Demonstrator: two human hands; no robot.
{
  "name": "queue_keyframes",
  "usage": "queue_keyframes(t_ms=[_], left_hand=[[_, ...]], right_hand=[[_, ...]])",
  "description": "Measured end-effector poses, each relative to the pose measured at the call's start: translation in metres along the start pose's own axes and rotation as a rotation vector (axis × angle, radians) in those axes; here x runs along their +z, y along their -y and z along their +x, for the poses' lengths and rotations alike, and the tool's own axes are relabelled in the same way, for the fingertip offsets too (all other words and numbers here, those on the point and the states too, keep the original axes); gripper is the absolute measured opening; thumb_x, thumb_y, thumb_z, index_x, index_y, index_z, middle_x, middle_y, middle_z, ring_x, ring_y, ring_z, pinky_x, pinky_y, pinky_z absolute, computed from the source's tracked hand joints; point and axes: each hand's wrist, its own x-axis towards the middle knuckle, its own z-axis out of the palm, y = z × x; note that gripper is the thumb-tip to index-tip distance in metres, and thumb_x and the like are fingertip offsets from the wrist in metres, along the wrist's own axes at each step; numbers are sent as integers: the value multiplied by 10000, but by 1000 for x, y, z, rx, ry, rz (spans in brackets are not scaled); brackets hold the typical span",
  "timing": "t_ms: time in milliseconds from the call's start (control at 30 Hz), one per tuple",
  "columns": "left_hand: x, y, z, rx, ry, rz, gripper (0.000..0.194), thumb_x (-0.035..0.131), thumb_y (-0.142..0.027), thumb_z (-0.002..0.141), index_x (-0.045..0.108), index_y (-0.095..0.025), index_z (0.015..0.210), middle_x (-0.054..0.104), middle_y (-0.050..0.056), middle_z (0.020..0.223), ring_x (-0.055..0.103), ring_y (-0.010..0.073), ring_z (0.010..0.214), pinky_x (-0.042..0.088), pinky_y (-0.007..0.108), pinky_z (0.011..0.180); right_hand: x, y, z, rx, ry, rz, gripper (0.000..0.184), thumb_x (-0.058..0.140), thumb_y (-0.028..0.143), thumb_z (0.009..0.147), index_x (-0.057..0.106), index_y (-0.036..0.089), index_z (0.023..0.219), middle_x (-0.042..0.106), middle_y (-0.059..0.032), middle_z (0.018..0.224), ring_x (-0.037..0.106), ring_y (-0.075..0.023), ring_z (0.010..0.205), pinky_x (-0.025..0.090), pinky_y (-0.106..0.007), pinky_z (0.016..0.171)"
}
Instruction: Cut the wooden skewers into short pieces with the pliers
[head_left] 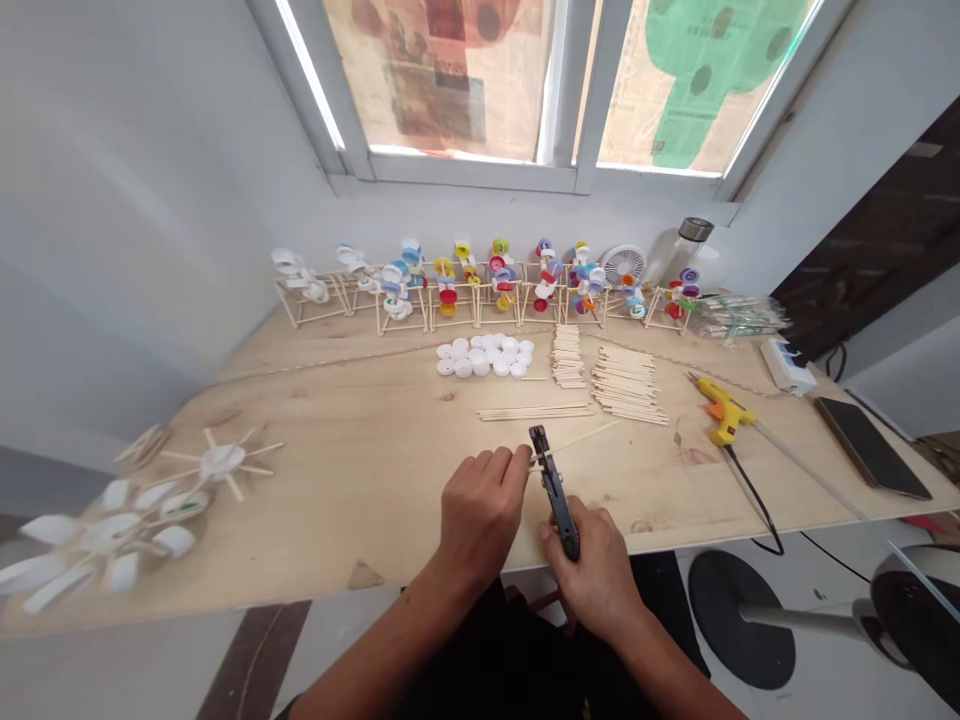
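My right hand (pixel 596 575) is closed around the handles of black cutting pliers (pixel 553 488), whose jaws point away from me. My left hand (pixel 480 515) is closed in a pinch on a thin wooden stick (pixel 581 437) that lies across the pliers' jaws and runs off to the right over the wooden table (pixel 352 450). Both hands are near the table's front edge. Just beyond them lies a row of long sticks (pixel 536 411).
White bottle caps (pixel 486 356) and two piles of cut sticks (pixel 626 385) lie mid-table. Stick-frame wheels with coloured caps (pixel 495 280) line the back wall beside a small fan (pixel 622 265). A yellow glue gun (pixel 721 410), power strip (pixel 787 365) and phone (pixel 870 445) are right; white spoon wheels (pixel 127 525) left.
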Motion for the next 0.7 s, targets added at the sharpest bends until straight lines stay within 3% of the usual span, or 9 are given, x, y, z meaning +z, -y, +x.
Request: queue_keyframes(t_ms=[233, 433, 700], left_hand=[[14, 10, -8, 140, -171, -124, 178, 476, -98, 818, 554, -146, 970, 555, 9, 649, 456, 109, 556, 316, 246, 524], [16, 24, -2, 302, -152, -116, 184, 451, -77, 818, 535, -120, 977, 560, 9, 639, 453, 106, 536, 317, 249, 508], [2, 19, 0, 274, -68, -130, 201, 413, -79, 835, 540, -138, 979, 520, -17, 588, 425, 89, 479, 288, 231, 469]], right_hand=[[-11, 5, -6, 85, 78, 118, 101, 499, 289, 784, 542, 198, 775, 599, -15, 675, 555, -186, 698, 377, -264, 651], [-11, 10, -11, 191, 298, 552, 136, 458, 303, 826, 518, 194, 771, 530, 41, 542, 527, -125, 512, 398, -215, 517], [-17, 9, -11, 85, 160, 361, 99, 491, 289, 802, 536, 206, 772, 584, 17, 639, 537, -146, 586, 392, -237, 565]])
